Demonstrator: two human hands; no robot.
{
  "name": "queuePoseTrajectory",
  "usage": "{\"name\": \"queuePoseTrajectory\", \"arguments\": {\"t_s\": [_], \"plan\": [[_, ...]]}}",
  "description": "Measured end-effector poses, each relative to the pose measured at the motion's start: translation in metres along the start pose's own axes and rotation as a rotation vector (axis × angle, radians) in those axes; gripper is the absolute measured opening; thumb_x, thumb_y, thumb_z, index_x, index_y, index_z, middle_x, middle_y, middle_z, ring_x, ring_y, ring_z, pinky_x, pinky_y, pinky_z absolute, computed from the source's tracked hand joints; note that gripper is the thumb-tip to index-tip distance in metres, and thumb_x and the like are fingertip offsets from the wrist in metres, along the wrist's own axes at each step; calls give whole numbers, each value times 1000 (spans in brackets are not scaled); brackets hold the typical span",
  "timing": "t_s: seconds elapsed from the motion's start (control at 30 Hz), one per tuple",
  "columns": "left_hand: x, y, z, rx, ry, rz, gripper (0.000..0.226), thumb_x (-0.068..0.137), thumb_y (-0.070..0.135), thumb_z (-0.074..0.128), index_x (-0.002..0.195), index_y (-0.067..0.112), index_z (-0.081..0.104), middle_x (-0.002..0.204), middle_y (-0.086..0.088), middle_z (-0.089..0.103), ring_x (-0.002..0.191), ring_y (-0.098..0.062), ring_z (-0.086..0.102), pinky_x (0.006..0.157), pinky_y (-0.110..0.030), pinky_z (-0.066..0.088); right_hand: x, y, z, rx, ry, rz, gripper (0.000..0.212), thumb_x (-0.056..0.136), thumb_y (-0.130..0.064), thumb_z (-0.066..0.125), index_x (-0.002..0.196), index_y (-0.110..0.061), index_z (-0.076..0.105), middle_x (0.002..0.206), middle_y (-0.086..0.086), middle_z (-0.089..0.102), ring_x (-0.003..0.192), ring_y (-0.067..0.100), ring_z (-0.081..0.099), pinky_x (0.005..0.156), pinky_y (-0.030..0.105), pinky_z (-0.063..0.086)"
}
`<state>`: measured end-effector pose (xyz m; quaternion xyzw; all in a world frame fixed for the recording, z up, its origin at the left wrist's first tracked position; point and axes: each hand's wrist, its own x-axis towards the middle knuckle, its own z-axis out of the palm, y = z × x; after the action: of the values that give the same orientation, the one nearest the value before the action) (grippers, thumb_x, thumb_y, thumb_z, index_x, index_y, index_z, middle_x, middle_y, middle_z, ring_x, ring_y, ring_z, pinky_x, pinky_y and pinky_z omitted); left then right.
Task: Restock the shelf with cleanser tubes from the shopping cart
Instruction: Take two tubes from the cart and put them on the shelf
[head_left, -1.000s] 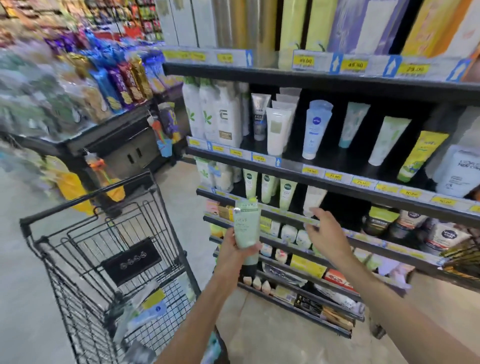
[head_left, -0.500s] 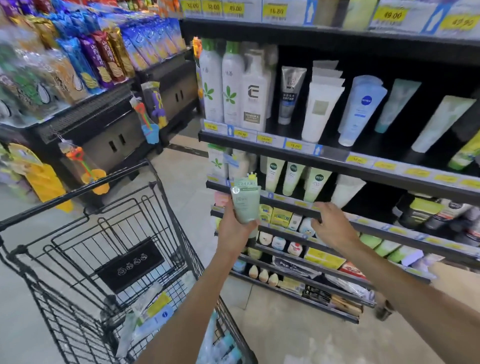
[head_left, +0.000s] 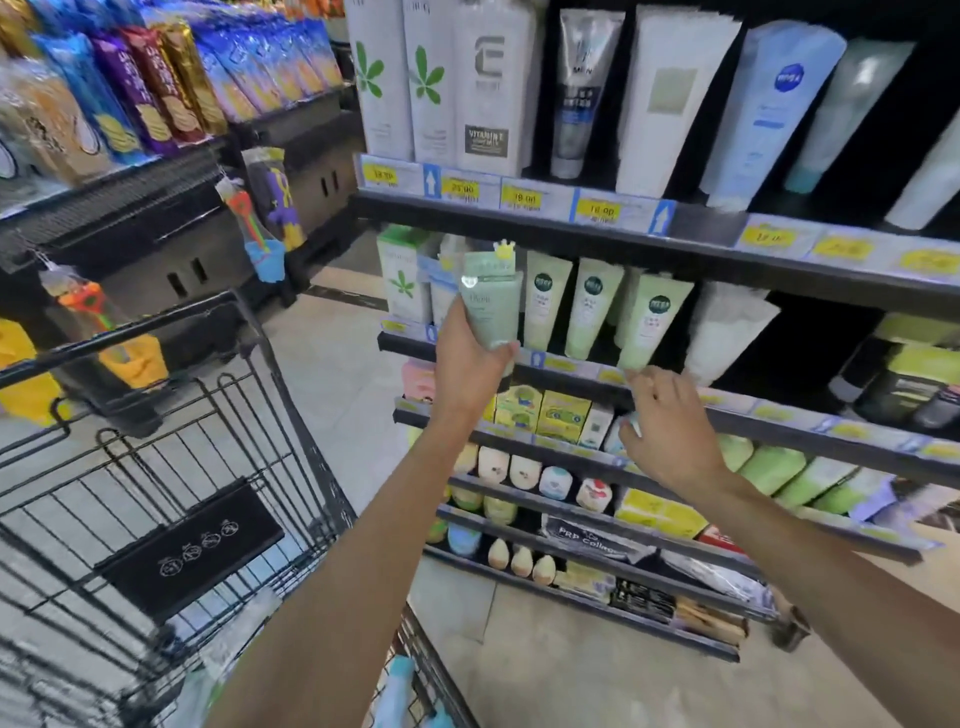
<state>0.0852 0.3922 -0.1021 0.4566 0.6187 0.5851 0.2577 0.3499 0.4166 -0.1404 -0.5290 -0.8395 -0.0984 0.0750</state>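
Observation:
My left hand (head_left: 470, 364) grips a pale green cleanser tube (head_left: 491, 306) from below and holds it upright in front of the second shelf (head_left: 753, 415). To its right, three matching green tubes (head_left: 592, 306) stand in a row on that shelf. My right hand (head_left: 667, 426) hovers at the shelf's front edge just below the rightmost of them, fingers loosely bent, holding nothing. The black wire shopping cart (head_left: 171, 499) stands at the lower left; a few packages show at its bottom, blurred.
The shelf above (head_left: 701, 234) carries tall white bottles (head_left: 452, 83) and larger tubes. Lower shelves (head_left: 597, 525) hold small jars and boxes. A snack display (head_left: 130, 98) with hanging toys (head_left: 249, 218) flanks the aisle at left. Bare tiled floor (head_left: 571, 670) lies under the shelves.
I have come closer to the shelves. My left hand has raised the green tube up to the second shelf beside the row of tubes. My right hand stays at the shelf edge.

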Motion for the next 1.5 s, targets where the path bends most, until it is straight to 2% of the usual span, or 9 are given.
{"name": "queuePoseTrajectory", "arguments": {"t_s": [0.2,0.5,0.6,0.77,1.07,1.3,1.4,1.5], "plan": [[15,8,10,13,34,75,78,81,12,84,145,27,42,133,9,62,124,-10,60,101,-37,57,-2,-5,4,66,74,20,70,89,-21,65,152,-6,38,134,15,51,123,35,46,109,50,41],[30,13,16,58,108,70,77,82,16,83,146,25,40,133,6,61,123,-14,60,100,-42,58,-4,-4,9,58,73,45,69,89,-24,65,152,-8,40,138,16,49,127,35,42,111,49,39],[32,13,17,64,113,86,77,82,16,84,145,24,41,131,6,62,121,-13,61,100,-39,58,-6,-4,9,52,73,28,71,87,-22,67,151,-7,41,137,17,49,127,35,42,110,49,40],[29,12,24,58,97,126,66,83,17,83,136,26,45,129,6,63,118,-13,63,97,-36,59,-7,-5,6,55,78,27,73,85,-21,69,151,-7,42,138,17,49,128,34,40,110,49,41],[51,17,22,67,34,143,70,83,14,83,141,22,44,133,4,61,121,-14,60,103,-36,54,-9,-3,8,40,96,6,75,81,-20,74,148,-3,45,136,19,50,124,35,40,109,53,42],[54,0,28,85,48,130,76,82,14,84,139,32,38,135,4,62,124,-16,61,102,-42,56,-9,-1,9,37,80,-1,76,82,-22,71,151,-5,42,138,18,48,128,35,39,112,54,40],[53,-11,31,133,72,116,74,82,14,84,142,23,42,133,1,62,123,-18,60,101,-42,56,-9,-2,10,35,81,3,76,82,-21,71,151,-5,42,138,18,48,128,35,39,113,54,39],[52,-21,35,243,118,148,77,83,17,84,146,17,41,137,-4,51,127,-20,51,107,-44,51,-9,-3,12,24,86,4,77,80,-21,72,150,-4,43,137,19,49,128,36,39,112,54,40]]}}
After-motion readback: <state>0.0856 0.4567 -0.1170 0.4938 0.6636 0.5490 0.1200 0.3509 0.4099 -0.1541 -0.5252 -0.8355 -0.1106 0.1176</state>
